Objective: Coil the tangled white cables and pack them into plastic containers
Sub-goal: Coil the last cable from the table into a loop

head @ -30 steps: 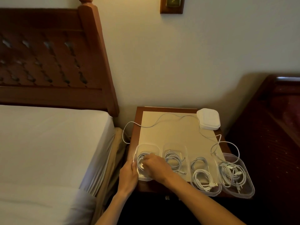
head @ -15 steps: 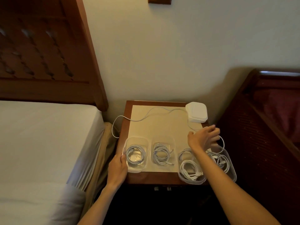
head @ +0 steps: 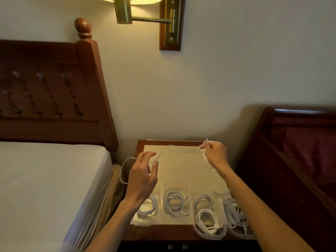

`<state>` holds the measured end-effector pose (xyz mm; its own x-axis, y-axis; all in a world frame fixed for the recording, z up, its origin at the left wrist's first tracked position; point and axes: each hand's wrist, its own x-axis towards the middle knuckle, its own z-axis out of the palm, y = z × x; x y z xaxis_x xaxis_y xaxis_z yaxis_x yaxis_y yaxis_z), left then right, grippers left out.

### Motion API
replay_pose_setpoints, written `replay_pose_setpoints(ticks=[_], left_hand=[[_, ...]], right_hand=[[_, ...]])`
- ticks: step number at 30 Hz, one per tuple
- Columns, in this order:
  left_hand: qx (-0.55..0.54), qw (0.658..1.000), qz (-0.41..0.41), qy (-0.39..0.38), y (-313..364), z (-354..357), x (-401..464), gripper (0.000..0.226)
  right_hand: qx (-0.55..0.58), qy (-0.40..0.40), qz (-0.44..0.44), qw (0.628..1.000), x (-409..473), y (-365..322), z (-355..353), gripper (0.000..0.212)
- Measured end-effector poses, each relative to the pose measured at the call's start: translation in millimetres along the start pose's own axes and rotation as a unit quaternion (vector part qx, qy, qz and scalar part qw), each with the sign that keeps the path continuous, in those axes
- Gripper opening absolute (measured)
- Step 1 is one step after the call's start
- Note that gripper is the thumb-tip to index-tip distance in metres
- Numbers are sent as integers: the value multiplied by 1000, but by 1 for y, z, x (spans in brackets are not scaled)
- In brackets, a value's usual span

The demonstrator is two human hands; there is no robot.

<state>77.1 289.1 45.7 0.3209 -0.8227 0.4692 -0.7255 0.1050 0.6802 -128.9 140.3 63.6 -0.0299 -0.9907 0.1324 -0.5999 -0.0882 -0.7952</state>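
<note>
A small wooden nightstand stands between two beds, against a pale wall. Along the nightstand's near edge sits a row of four clear plastic containers, each with a white cable coiled in it: the leftmost container partly behind the person's left forearm, the second container beside it, the third container overhanging the front edge, and the rightmost container half hidden by the right forearm, its cable looking looser than the rest. So four cables appear packed, and one is left. That loose white cable is thin and limp, held just above the nightstand's middle; it sags in soft waves between the two hands and loops off the nightstand's left side toward the bed. The left hand hovers over the left half, fingers spread and loosely curved, the cable running past its fingertips; whether it actually pinches the cable cannot be told. The right hand, over the far right corner, pinches the cable's end between thumb and fingertips, the plug poking up. This last cable seems to need coiling, and no empty container for it is in view. Above the nightstand, on the wall, hangs a brass lamp.
</note>
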Motion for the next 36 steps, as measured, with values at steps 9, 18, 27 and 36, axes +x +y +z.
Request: replay_pose_setpoints(ticks=[9, 18, 27, 36], left_hand=[[-138, 953, 207, -173, 98, -2, 122, 75], [26, 914, 402, -38, 117, -64, 168, 9], [85, 941, 286, 159, 81, -143, 178, 10], [162, 965, 148, -145, 124, -120, 153, 65]], right_hand=[[-1, -117, -264, 957, -2, -105, -64, 41], [23, -134, -351, 927, 7, -104, -95, 34], [13, -150, -291, 945, 14, -85, -113, 31], [94, -208, -292, 929, -23, -165, -102, 37]])
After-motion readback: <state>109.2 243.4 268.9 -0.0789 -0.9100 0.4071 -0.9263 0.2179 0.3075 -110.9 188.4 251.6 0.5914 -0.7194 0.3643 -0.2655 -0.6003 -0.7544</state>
